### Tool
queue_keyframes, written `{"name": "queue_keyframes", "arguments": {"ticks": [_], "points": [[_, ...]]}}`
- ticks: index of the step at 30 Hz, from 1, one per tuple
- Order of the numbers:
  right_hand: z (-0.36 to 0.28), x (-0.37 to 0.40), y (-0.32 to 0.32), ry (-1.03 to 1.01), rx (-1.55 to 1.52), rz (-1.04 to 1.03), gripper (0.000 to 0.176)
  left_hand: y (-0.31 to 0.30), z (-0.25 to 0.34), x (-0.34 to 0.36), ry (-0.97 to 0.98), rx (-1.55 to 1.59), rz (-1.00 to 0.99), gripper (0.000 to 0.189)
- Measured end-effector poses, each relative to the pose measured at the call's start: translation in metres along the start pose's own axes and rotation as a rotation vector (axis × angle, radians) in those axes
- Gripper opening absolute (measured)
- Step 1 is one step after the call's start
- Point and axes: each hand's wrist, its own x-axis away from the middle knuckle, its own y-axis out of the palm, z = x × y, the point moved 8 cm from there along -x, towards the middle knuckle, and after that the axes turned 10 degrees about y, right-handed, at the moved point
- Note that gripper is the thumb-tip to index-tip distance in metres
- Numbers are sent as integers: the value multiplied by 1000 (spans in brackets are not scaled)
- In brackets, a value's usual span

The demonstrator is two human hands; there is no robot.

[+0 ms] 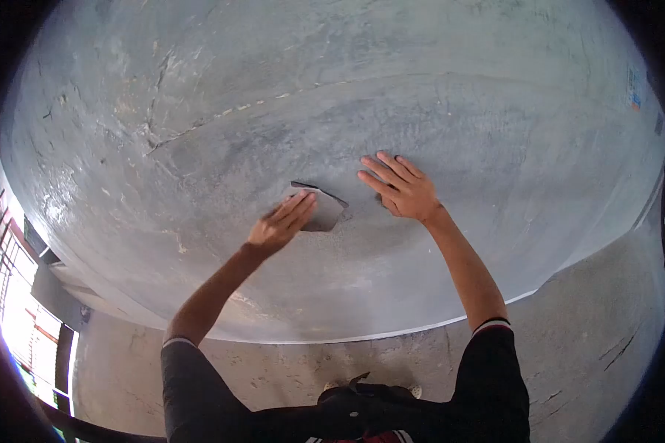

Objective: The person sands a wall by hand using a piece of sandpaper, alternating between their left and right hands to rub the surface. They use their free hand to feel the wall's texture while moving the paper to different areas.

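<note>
My left hand [277, 224] presses a folded sheet of sandpaper [324, 213] against the grey wall [273, 148], its fingers lying over the sheet's left part. The sheet has a pale grey back, and a dark edge shows along its top. To the right, my right hand [403, 189] lies against the wall with its fingers spread, apart from the sandpaper. I see nothing in it, though the area under the palm is hidden.
A cracked line [251, 105] runs across the wall above my hands. Below the wall lies a rough concrete floor [273, 369]. A bright barred window [33, 325] stands at the far left. A small blue and orange mark [634, 90] is at upper right.
</note>
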Motion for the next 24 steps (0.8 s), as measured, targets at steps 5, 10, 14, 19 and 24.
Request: {"name": "queue_keyframes", "arguments": {"ticks": [5, 10, 14, 19, 24], "points": [[-2, 3, 3, -20, 26, 24, 50, -45, -51, -29, -344, 638, 361, 59], [1, 3, 2, -14, -14, 44, 46, -2, 6, -21, -436, 32, 80, 58], [0, 2, 2, -9, -4, 40, 49, -41, -46, -23, -571, 481, 404, 66], [2, 5, 5, 65, -29, 41, 45, -27, -24, -35, -575, -88, 277, 61], [8, 12, 3, 67, -58, 17, 44, 2, 13, -42, -343, -116, 57, 58]]}}
